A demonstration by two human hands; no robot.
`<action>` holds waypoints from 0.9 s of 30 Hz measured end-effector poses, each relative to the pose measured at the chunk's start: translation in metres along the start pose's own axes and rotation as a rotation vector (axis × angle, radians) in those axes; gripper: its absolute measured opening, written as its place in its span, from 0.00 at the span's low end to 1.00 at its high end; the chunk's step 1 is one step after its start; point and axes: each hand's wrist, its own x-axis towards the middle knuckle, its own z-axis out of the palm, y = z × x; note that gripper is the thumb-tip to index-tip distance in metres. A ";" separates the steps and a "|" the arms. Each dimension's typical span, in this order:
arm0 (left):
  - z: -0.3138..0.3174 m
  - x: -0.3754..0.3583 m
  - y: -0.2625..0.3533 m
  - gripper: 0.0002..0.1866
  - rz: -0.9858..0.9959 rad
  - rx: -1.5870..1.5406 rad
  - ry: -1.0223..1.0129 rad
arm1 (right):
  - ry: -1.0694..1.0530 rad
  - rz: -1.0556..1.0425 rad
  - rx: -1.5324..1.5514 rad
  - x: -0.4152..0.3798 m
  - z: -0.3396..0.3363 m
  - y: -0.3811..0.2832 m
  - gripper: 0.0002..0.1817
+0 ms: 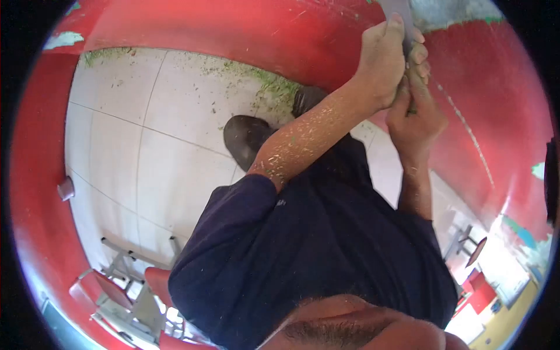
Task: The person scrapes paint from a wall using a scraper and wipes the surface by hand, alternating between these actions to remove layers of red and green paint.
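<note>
Near the top of the head view, my left hand is closed round a flat grey tool, its thumb lying along the tool's face. Its curled fingertips show on the tool's right side. Just below, my right hand is closed at the tool's lower end, touching my left hand. The tool's far end runs out of the frame. Small pale and green bits stick to my left forearm.
A red wall with peeled patches curves round a pale tiled floor strewn with green scraps. My dark shoe stands on the tiles. Chairs are at lower left; a yellow surface is at lower right.
</note>
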 end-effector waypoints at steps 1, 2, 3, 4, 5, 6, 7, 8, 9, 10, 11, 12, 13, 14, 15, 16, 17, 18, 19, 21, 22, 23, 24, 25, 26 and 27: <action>0.001 -0.002 -0.004 0.21 -0.024 -0.013 0.009 | 0.007 -0.020 0.024 0.000 0.001 0.002 0.16; 0.002 0.005 -0.001 0.21 -0.028 -0.018 -0.006 | -0.030 0.018 -0.016 0.011 0.010 0.001 0.16; -0.001 0.009 0.000 0.22 0.005 -0.005 -0.017 | -0.081 0.081 -0.066 0.015 0.011 -0.004 0.15; -0.007 0.010 0.000 0.22 0.018 -0.004 -0.007 | -0.158 0.165 -0.118 0.009 0.008 -0.008 0.15; -0.006 0.017 0.004 0.22 0.062 -0.003 -0.014 | -0.083 0.094 -0.088 0.005 0.014 -0.002 0.16; 0.000 0.023 0.007 0.22 0.035 -0.029 -0.026 | -0.027 0.056 -0.037 0.011 0.016 0.007 0.17; 0.004 0.016 0.004 0.22 -0.016 -0.064 -0.004 | -0.001 0.045 0.014 0.009 0.013 0.009 0.18; 0.007 0.004 0.005 0.22 -0.073 -0.092 0.033 | 0.021 0.047 0.073 0.002 0.008 0.004 0.19; -0.001 0.007 0.004 0.20 -0.102 -0.090 -0.018 | -0.018 0.074 0.078 0.001 0.007 0.004 0.18; -0.003 0.015 0.009 0.19 -0.061 -0.067 -0.047 | 0.008 0.061 0.075 0.009 0.014 0.005 0.18; -0.009 0.014 0.010 0.19 -0.044 -0.055 -0.048 | 0.009 0.077 0.071 0.006 0.018 0.001 0.17; -0.011 0.017 0.012 0.19 -0.009 -0.043 -0.056 | 0.012 0.075 0.072 0.008 0.022 0.000 0.17; -0.010 0.017 0.010 0.19 0.023 -0.027 -0.042 | 0.044 0.055 0.092 0.012 0.021 0.005 0.17; -0.009 0.007 0.003 0.19 -0.030 -0.053 -0.032 | 0.054 0.057 0.117 0.005 0.015 0.005 0.16; -0.006 -0.001 0.003 0.19 -0.085 -0.075 -0.011 | 0.062 0.069 0.150 0.004 0.013 -0.001 0.16; -0.001 0.007 0.008 0.19 -0.114 -0.089 -0.033 | 0.055 0.066 0.121 0.014 0.020 0.001 0.16; -0.001 0.019 0.013 0.19 -0.052 -0.050 -0.057 | 0.043 0.064 0.085 0.022 0.025 0.003 0.16; -0.008 0.020 0.013 0.19 -0.016 -0.015 -0.050 | 0.008 0.097 0.051 0.015 0.025 0.001 0.16; -0.013 0.022 0.013 0.19 0.030 0.017 -0.041 | 0.012 0.096 0.071 0.011 0.025 0.000 0.16; -0.005 0.021 0.011 0.18 -0.011 -0.049 -0.036 | 0.040 0.062 0.098 0.008 0.023 0.005 0.16; -0.005 0.009 0.010 0.18 -0.051 -0.079 0.003 | 0.019 0.085 0.103 -0.002 0.017 -0.002 0.17; -0.009 0.014 0.013 0.18 -0.043 -0.070 -0.022 | 0.027 0.074 0.101 0.001 0.016 -0.002 0.17; -0.014 0.025 0.013 0.18 -0.021 -0.065 -0.066 | 0.045 0.040 0.092 0.010 0.018 0.004 0.17; -0.018 0.026 0.010 0.19 -0.020 -0.064 -0.084 | 0.029 0.049 0.079 0.010 0.019 0.004 0.17; -0.019 0.018 0.009 0.19 -0.036 -0.082 -0.038 | -0.002 0.073 0.073 0.006 0.020 0.001 0.16; -0.015 0.020 0.012 0.19 -0.031 -0.100 -0.022 | -0.011 0.067 0.061 0.011 0.023 0.005 0.16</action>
